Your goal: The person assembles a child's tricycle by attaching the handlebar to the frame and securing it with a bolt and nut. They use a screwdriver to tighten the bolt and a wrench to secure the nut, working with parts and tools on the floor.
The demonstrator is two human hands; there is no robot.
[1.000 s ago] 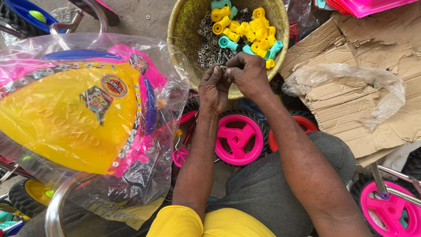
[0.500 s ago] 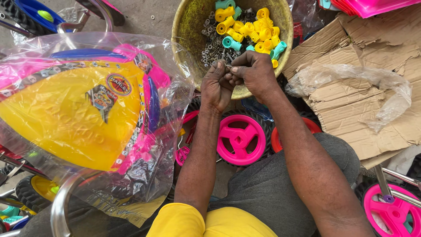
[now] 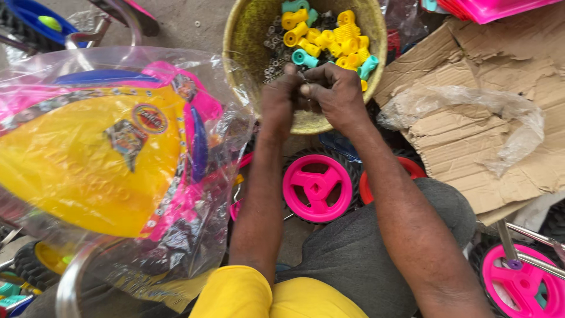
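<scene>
While a clear plastic bag [image 3: 118, 171] wraps the yellow-pink toy body bearing a round label, both hands, left hand [image 3: 281, 100] and right hand [image 3: 335, 94], pinch something too small to identify at the near rim of the basket [image 3: 247, 35].

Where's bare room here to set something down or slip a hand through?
Best patch: the flat cardboard right of the woven basket, above the crumpled clear plastic. A smaller one: bare ground left of the basket's rim. Crowded: the basket, where left hand and right hand meet, the pink wheel below them, and the bagged yellow toy part.
</scene>
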